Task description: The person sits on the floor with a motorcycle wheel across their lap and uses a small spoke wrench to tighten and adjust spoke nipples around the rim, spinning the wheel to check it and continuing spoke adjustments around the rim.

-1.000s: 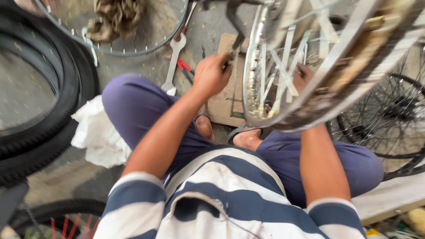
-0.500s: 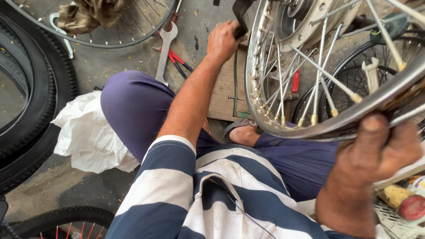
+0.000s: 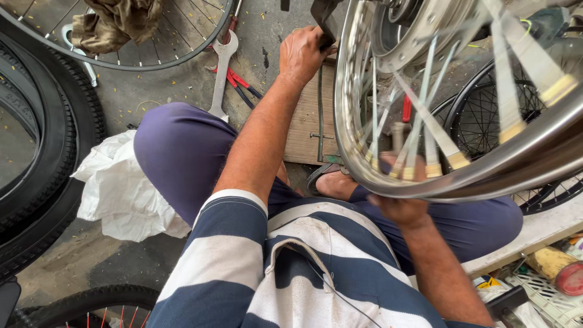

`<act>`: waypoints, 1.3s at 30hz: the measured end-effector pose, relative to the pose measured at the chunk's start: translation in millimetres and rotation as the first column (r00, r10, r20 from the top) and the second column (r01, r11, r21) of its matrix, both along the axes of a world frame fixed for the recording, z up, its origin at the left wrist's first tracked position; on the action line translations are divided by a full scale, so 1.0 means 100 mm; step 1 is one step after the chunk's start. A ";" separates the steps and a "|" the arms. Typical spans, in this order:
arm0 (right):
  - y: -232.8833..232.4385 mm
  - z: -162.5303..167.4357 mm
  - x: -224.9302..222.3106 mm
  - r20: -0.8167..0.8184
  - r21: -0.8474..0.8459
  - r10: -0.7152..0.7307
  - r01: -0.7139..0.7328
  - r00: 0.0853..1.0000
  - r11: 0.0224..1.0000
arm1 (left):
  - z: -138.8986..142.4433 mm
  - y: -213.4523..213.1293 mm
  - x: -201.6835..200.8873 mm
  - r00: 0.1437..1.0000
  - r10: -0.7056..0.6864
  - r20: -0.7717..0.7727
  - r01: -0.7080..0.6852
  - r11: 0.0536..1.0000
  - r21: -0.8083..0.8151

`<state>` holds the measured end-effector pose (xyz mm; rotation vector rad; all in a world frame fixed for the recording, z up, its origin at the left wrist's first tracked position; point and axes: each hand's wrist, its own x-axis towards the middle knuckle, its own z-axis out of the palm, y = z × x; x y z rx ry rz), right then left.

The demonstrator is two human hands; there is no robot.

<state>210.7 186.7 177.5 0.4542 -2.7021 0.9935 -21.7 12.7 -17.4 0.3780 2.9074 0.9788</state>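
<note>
A shiny chrome spoked wheel rim (image 3: pixel 516 161) fills the upper right, held up in front of me. My left hand (image 3: pixel 303 51) reaches forward and grips a dark metal part (image 3: pixel 322 15) at the rim's far side. My right hand (image 3: pixel 398 209) holds the near edge of the rim from below, fingers hidden behind it. I sit on the ground in purple trousers, a sandalled foot (image 3: pixel 331 179) tucked under the wheel.
Black tyres (image 3: pixel 42 152) lie at the left, another spoked wheel (image 3: pixel 152 58) with a rag on it at the top. A silver spanner (image 3: pixel 221 67) and red-handled pliers (image 3: pixel 240 85) lie on the concrete. A wooden board (image 3: pixel 306 121), white cloth (image 3: pixel 121 194) and a crate (image 3: pixel 546 291) surround me.
My right hand has dropped from the rim's right side to its near lower edge. The rim has tilted and swung closer. My left hand stays on the dark part.
</note>
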 end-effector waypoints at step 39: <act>0.28 -0.37 0.49 0.156 0.114 -0.294 0.279 0.943 0.954 | -0.05 0.06 -0.02 1.000 -0.004 0.008 0.004 1.000 0.011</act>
